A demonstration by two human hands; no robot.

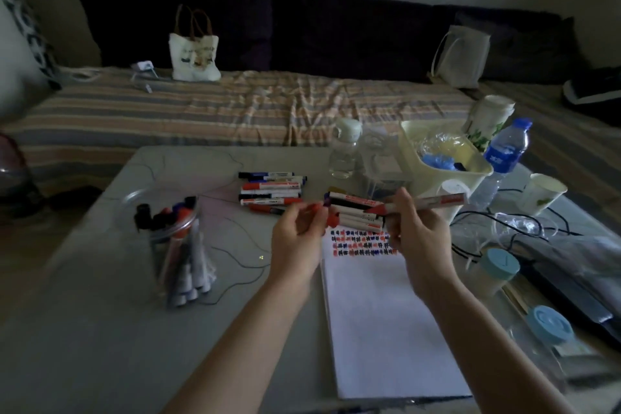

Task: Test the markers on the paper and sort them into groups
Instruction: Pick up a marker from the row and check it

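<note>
My right hand (415, 232) grips a red marker (426, 203) by its white barrel, the uncapped red end pointing left. My left hand (297, 232) pinches its red cap (314, 207), a short way off the tip. Both hover over the top of a white paper pad (386, 312), which carries rows of red, blue and black test marks (361, 244). One group of markers (270, 191) lies on the table beyond my left hand. A second group (356, 212) lies at the pad's top edge. A clear jar (174, 239) at left holds several more markers.
At the back right of the grey table (100, 312) stand a clear bottle (344, 151), a cream bin (443, 158), a water bottle (504, 158) and paper cups (544, 191). Cables and blue-lidded jars (497, 269) crowd the right edge. A striped bed (201, 111) lies behind.
</note>
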